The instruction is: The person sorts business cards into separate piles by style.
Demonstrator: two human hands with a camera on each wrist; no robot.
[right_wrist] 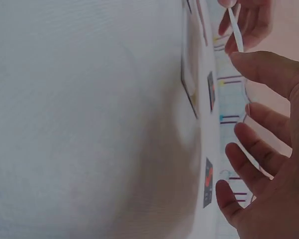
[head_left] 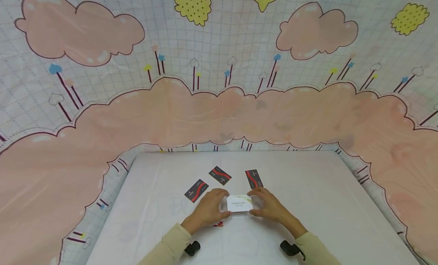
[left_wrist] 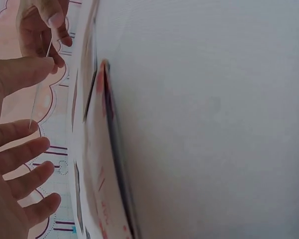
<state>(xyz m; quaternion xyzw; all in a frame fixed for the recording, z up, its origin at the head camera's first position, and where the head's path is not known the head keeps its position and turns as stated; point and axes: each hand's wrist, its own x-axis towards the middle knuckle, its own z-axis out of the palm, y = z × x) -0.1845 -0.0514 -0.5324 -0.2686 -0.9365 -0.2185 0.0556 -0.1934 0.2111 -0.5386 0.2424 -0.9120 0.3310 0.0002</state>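
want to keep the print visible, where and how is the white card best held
Probably by its short left and right edges: the left hand coming from the left, the right hand from the right, each pinching lightly. The white card shows its printed face to the head camera and looks thin edge-on in the wrist views, so edge grips leave the lettering uncovered.

Both sleeved forearms [head_left: 167,244] angled inward from the lower edge of the head view, left hand [head_left: 209,206] and right hand [head_left: 270,207] roughly level, facing each other, apart, thumb and index finger of each pinching, remaining fingers [left_wrist: 27,151] loosely spread
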